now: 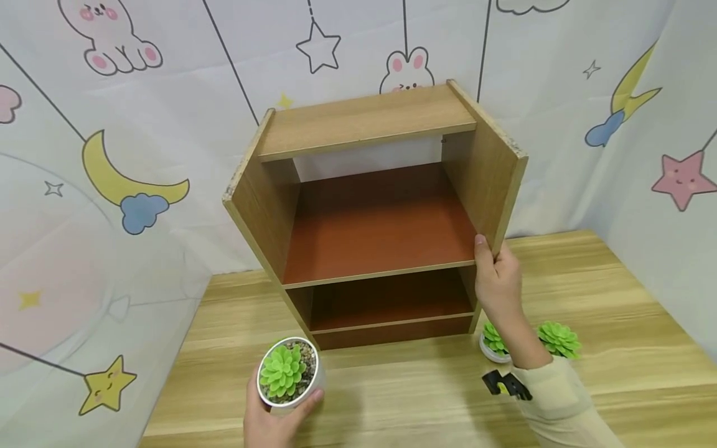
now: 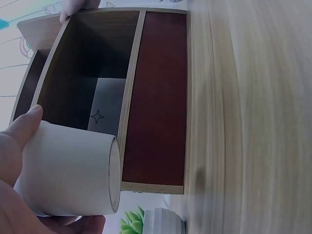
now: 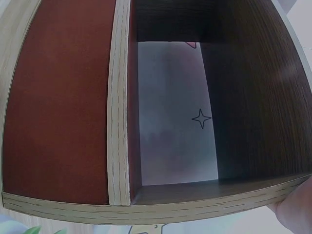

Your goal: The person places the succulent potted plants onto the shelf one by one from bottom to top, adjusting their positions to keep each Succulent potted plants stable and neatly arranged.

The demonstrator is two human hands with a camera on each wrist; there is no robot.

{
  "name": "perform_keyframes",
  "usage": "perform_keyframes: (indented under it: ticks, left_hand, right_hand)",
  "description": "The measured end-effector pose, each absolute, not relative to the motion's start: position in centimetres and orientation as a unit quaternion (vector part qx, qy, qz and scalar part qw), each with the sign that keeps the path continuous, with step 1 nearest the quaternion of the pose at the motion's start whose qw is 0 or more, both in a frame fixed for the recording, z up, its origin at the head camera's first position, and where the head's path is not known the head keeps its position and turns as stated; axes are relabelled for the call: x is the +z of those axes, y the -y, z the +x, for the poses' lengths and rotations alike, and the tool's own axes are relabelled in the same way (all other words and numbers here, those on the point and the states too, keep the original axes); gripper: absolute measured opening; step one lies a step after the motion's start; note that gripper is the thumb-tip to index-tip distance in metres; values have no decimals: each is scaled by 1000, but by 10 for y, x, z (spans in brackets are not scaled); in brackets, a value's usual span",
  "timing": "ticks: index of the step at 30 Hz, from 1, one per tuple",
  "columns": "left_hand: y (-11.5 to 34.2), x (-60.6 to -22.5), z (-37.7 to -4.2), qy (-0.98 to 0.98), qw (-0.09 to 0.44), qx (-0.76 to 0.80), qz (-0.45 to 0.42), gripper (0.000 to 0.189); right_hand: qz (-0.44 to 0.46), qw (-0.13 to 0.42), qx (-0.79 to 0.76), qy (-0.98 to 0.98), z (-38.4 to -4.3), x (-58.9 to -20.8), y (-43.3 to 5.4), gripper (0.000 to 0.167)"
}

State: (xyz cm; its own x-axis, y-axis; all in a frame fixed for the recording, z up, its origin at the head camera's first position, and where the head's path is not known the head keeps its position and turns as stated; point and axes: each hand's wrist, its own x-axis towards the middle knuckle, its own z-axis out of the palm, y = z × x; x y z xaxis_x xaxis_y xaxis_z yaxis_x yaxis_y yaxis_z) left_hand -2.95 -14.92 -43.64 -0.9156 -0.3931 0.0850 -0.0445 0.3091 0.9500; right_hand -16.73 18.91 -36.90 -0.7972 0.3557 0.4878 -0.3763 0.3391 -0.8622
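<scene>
My left hand (image 1: 274, 423) grips a white round pot (image 2: 73, 168) from below and the side, fingers and thumb around its wall. In it a green succulent (image 1: 282, 371) stands among small pebbles. Just behind the pot is the wooden shelf unit (image 1: 370, 270), with pale side panels and reddish-brown boards. My right hand (image 1: 500, 280) holds the front edge of its right side panel near the middle board, the thumb on the inner face. In the right wrist view only part of that hand shows, by the panel (image 3: 161, 207).
Two more succulents stand right of the unit, one in a white pot (image 1: 495, 356), the other plant (image 1: 559, 340) partly behind my forearm. In the left wrist view a ribbed pot (image 2: 163, 223) with green leaves sits beside the unit. A patterned curtain (image 1: 347, 37) hangs behind the table (image 1: 605, 292).
</scene>
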Motion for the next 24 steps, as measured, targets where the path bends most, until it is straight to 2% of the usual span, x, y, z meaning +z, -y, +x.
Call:
perform_keyframes:
  ticks: [9, 24]
  left_hand:
    - [142, -438, -34, 779, 150, -593, 138, 113]
    - [140, -439, -33, 789, 183, -570, 137, 111]
  right_hand:
    - [10, 315, 585, 748, -166, -366, -189, 35]
    - [17, 331, 577, 746, -167, -367, -188, 32]
